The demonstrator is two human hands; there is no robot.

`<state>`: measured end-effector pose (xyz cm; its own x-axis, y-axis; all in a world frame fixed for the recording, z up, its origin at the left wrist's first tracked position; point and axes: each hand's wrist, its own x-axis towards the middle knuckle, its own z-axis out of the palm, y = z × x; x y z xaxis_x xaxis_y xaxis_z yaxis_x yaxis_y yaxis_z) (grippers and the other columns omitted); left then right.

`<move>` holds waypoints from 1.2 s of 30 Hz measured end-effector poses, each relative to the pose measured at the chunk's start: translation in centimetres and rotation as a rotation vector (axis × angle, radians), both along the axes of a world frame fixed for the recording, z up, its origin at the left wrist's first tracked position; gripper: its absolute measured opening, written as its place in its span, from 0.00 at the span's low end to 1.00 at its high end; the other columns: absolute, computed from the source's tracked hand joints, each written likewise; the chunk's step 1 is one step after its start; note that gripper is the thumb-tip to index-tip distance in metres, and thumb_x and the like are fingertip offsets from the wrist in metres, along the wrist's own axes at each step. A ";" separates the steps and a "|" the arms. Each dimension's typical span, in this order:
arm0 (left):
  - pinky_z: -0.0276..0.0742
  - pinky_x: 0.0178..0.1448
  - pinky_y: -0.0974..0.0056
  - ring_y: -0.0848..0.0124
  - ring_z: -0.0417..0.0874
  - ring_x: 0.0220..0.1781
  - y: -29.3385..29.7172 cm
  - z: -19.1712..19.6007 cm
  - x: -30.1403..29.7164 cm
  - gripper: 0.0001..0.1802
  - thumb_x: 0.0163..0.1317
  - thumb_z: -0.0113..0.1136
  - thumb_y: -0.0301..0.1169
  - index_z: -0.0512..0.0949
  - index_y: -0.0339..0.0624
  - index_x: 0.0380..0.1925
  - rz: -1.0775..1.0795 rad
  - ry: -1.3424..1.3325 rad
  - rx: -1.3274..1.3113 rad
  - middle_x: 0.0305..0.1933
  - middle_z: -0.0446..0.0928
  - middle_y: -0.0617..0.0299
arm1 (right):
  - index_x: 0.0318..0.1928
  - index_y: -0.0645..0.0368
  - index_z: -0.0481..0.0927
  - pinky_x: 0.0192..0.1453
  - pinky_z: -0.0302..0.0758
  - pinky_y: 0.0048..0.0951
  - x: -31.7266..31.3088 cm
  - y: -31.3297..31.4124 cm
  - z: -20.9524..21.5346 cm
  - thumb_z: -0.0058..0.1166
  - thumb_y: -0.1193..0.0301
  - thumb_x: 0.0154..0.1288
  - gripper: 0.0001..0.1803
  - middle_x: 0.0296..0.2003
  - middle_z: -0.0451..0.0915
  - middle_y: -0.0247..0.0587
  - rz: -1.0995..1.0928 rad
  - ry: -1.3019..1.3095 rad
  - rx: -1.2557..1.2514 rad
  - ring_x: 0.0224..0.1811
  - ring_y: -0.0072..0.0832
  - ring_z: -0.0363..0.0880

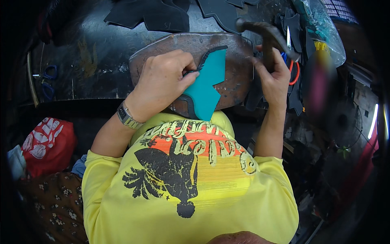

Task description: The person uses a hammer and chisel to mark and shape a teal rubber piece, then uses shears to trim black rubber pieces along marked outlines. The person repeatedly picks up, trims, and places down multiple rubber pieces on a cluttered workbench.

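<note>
My left hand (160,79), with a metal-band watch on the wrist, pinches the left edge of a teal cut piece (205,95) between thumb and fingers. Black folded edging runs along the curved parts of that piece, and its right side has a notch. Beneath it lies a worn brown board (237,69) with a rounded outline. To the right, my right hand (276,83) is closed round the handle of a hammer (270,34). The hammer's head is raised above the board's far right edge, apart from the teal piece. My fingers partly hide the handle.
Black cut pieces (156,16) lie on the dark table (97,40) at the back. Blue-handled scissors (49,79) are at the left, red-handled scissors (295,73) close by my right hand. A clear plastic bag (327,32) with teal contents stands far right.
</note>
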<state>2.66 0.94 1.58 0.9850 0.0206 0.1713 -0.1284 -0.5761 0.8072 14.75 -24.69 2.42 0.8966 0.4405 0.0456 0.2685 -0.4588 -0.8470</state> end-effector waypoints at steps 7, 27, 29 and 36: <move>0.74 0.30 0.65 0.68 0.79 0.23 -0.8 -0.5 0.3 0.07 0.54 0.71 0.26 0.80 0.37 0.29 0.039 -0.073 0.016 0.27 0.78 0.59 | 0.61 0.66 0.76 0.54 0.75 0.21 -2.0 1.6 2.7 0.61 0.75 0.68 0.22 0.46 0.84 0.38 0.026 0.051 -0.168 0.47 0.19 0.80; 0.78 0.36 0.59 0.57 0.82 0.32 -1.0 -0.7 -0.2 0.07 0.56 0.68 0.26 0.77 0.38 0.30 -0.008 -0.170 0.076 0.29 0.76 0.56 | 0.66 0.40 0.75 0.34 0.79 0.37 -5.4 1.8 3.0 0.60 0.75 0.64 0.30 0.31 0.84 0.43 0.312 -0.119 -0.327 0.30 0.41 0.84; 0.77 0.34 0.62 0.59 0.82 0.29 -0.2 -0.2 0.0 0.07 0.56 0.69 0.24 0.80 0.35 0.31 -0.027 -0.111 0.029 0.28 0.78 0.54 | 0.66 0.42 0.76 0.35 0.79 0.36 -5.2 1.8 3.0 0.60 0.75 0.64 0.29 0.33 0.85 0.44 0.314 -0.130 -0.299 0.32 0.42 0.85; 0.77 0.35 0.60 0.57 0.82 0.30 1.5 0.1 1.4 0.07 0.55 0.68 0.24 0.79 0.36 0.32 -0.177 0.009 0.067 0.29 0.77 0.54 | 0.60 0.53 0.80 0.43 0.80 0.29 -5.3 2.3 3.8 0.62 0.77 0.64 0.22 0.42 0.86 0.47 0.226 -0.020 -0.163 0.39 0.34 0.88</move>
